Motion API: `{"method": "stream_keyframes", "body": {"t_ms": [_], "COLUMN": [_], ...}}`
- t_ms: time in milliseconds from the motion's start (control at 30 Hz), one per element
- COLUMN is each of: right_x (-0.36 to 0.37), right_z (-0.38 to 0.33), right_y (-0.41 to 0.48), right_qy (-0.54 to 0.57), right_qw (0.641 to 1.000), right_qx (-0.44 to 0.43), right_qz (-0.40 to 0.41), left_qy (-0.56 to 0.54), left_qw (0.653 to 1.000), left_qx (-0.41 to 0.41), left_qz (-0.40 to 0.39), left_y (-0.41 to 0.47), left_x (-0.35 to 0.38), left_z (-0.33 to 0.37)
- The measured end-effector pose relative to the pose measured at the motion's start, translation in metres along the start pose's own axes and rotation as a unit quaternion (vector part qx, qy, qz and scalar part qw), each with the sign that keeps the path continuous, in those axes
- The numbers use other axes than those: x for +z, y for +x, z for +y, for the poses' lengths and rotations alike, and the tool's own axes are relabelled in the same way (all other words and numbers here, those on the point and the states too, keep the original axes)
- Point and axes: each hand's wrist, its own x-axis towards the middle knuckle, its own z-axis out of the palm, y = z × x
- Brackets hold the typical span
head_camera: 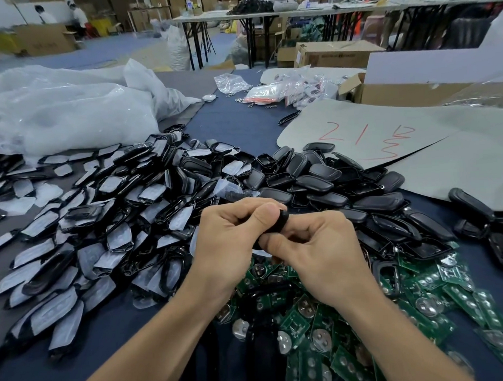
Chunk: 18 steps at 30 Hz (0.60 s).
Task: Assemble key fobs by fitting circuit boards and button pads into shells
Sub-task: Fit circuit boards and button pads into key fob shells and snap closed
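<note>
**Both hands clamped on one black shell, mid-table**

Both hands meet over the centre of the table point(236, 125), and between them sits a black key fob shell point(283, 217). The left hand point(232, 239) curls its fingers over the top, thumb pressed along the shell's near side. The right hand point(321, 250) curls in from the other side, thumb pinching the lower end. Most of the shell is buried under fingers. Black shows at the upper right by the left thumb tip and again lower left by the right thumb, so its long axis slants from near-left to far-right. Which face is up, I can't tell.

Beneath the wrists lie the green circuit boards point(419, 298). Film-wrapped shells point(102, 209) are heaped to the left and bare black shells point(330, 182) to the right, against a grey sheet point(342, 121) marked in red.
</note>
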Motion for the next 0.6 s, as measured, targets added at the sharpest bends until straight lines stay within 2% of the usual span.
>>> {"method": "stream_keyframes", "body": {"t_ms": [433, 533, 600], "right_x": [0.004, 0.0043, 0.0019], "right_z": [0.0013, 0.0045, 0.0053], "right_y": [-0.0025, 0.0013, 0.0053], "right_qy": [-0.077, -0.034, 0.066], "right_qw": [0.997, 0.999, 0.996], "right_qx": [-0.02, 0.02, 0.06], "right_qz": [0.0, 0.001, 0.004], "left_qy": [0.016, 0.005, -0.022], "left_qw": [1.0, 1.0, 0.997], "left_qx": [0.006, -0.013, -0.034], "left_qz": [0.007, -0.009, -0.059], "left_y": [0.001, 0.0023, 0.0031], "left_x": [-0.0039, -0.0055, -0.0064], "left_z": [-0.0054, -0.0058, -0.0059]}}
